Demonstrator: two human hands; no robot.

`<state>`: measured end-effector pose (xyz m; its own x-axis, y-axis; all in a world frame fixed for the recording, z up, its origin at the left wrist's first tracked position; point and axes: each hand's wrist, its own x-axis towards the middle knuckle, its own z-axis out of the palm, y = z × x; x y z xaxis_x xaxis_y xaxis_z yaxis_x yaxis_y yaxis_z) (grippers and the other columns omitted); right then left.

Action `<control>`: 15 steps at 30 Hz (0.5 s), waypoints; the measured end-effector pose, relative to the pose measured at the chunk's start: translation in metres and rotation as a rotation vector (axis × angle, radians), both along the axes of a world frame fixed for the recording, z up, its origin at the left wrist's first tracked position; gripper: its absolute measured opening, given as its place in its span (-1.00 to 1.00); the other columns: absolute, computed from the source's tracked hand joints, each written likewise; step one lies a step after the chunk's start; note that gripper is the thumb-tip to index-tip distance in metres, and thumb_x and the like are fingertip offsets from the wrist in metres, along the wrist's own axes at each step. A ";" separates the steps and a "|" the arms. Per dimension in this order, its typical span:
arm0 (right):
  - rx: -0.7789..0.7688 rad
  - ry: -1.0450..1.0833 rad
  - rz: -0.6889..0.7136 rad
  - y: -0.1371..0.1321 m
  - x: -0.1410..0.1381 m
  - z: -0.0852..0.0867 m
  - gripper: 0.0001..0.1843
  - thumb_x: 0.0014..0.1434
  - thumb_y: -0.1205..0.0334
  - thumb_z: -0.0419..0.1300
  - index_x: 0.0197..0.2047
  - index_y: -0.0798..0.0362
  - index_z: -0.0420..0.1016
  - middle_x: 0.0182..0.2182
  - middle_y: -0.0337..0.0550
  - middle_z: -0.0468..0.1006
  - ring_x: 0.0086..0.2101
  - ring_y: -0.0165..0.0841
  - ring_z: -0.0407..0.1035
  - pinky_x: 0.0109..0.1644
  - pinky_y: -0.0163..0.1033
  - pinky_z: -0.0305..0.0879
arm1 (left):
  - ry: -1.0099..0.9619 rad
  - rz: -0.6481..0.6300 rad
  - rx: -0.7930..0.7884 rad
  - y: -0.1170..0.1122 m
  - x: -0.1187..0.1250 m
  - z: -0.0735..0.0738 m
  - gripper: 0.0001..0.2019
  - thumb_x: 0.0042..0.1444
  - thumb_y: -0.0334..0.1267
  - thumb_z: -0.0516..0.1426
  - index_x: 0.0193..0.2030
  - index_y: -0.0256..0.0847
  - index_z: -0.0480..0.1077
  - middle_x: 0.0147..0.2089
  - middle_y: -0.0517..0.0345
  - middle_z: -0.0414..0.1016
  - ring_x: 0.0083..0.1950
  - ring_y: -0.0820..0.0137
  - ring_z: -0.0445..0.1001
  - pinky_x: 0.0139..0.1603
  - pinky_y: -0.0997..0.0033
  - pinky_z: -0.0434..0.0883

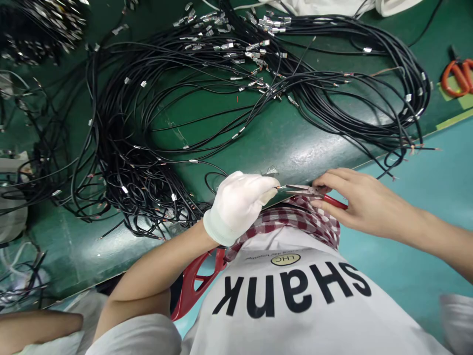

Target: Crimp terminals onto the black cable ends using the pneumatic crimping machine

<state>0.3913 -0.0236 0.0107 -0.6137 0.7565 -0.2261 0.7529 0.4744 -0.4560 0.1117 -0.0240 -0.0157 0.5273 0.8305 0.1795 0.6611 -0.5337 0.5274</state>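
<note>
My left hand point(242, 199), in a white glove, is closed in a pinch near the table's front edge. Its fingertips hold the end of a black cable, with a bit of orange wire and a pale strand showing past them; most of the cable is hidden by the glove. My bare right hand point(354, 197) grips a pair of red-handled scissors point(301, 190). The slim blades are slightly apart and point left at the wire end. A large heap of black cables point(121, 128) with silvery connectors and white tags lies just beyond both hands.
Orange-handled scissors point(456, 79) lie on the green table point(210, 111) at the far right. More cable bundles point(44, 29) fill the far left. A red chair point(195, 283) stands below the table edge. Another person's arm point(40, 328) shows at the lower left.
</note>
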 end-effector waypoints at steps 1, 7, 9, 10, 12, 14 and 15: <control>0.013 0.004 0.008 0.000 -0.001 0.001 -0.64 0.35 -0.04 0.12 -0.02 0.08 0.44 -0.22 0.01 0.57 -0.21 -0.16 0.45 -0.16 -0.13 0.31 | 0.002 -0.003 0.006 0.000 0.000 0.001 -0.73 0.42 -0.17 0.02 -0.12 -0.15 0.54 -0.24 0.22 0.67 -0.26 0.45 0.56 -0.14 0.39 0.29; 0.038 0.032 0.019 0.000 -0.006 0.008 -0.67 0.36 -0.02 0.11 -0.02 0.06 0.45 -0.26 -0.05 0.56 -0.27 -0.22 0.44 -0.21 -0.19 0.28 | 0.012 -0.029 0.048 -0.002 -0.002 0.005 -0.75 0.42 -0.18 0.03 -0.14 -0.16 0.52 -0.32 0.25 0.64 -0.32 0.46 0.54 -0.17 0.39 0.27; 0.049 0.037 0.028 -0.001 -0.006 0.009 -0.69 0.37 0.00 0.09 -0.03 0.05 0.45 -0.28 -0.08 0.56 -0.30 -0.25 0.44 -0.24 -0.21 0.26 | 0.023 -0.032 0.050 -0.002 -0.003 0.006 -0.75 0.42 -0.19 0.03 -0.15 -0.17 0.52 -0.32 0.25 0.63 -0.33 0.46 0.53 -0.18 0.38 0.26; 0.055 0.036 0.033 -0.001 -0.006 0.010 -0.70 0.38 0.01 0.09 -0.04 0.05 0.45 -0.29 -0.09 0.56 -0.31 -0.27 0.43 -0.25 -0.22 0.24 | 0.033 -0.033 0.048 -0.002 -0.003 0.006 -0.74 0.42 -0.19 0.02 -0.15 -0.16 0.52 -0.33 0.25 0.63 -0.34 0.46 0.52 -0.18 0.37 0.26; 0.074 0.030 0.045 -0.001 -0.007 0.011 -0.72 0.39 0.03 0.08 -0.06 0.04 0.45 -0.32 -0.11 0.55 -0.34 -0.28 0.43 -0.28 -0.22 0.22 | 0.054 -0.030 0.040 -0.002 -0.003 0.007 -0.73 0.42 -0.19 0.01 -0.16 -0.15 0.53 -0.34 0.26 0.62 -0.35 0.46 0.51 -0.18 0.36 0.25; 0.080 0.020 0.058 -0.002 -0.007 0.012 -0.74 0.39 0.05 0.07 -0.07 0.04 0.47 -0.34 -0.12 0.55 -0.35 -0.29 0.42 -0.28 -0.22 0.20 | 0.079 -0.033 0.028 -0.003 -0.003 0.008 -0.71 0.43 -0.17 -0.01 -0.16 -0.14 0.53 -0.35 0.27 0.61 -0.35 0.46 0.49 -0.19 0.36 0.24; 0.074 0.017 0.064 -0.002 -0.007 0.012 -0.74 0.40 0.06 0.07 -0.07 0.04 0.47 -0.34 -0.12 0.54 -0.36 -0.29 0.42 -0.29 -0.22 0.19 | 0.092 -0.039 0.025 -0.003 -0.004 0.009 -0.70 0.43 -0.17 -0.02 -0.16 -0.14 0.53 -0.35 0.27 0.60 -0.35 0.46 0.49 -0.19 0.35 0.23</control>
<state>0.3848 -0.0254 0.0227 -0.6648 0.7296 -0.1604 0.7124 0.5545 -0.4302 0.1081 -0.0271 -0.0069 0.5741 0.8051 0.1491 0.6848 -0.5719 0.4516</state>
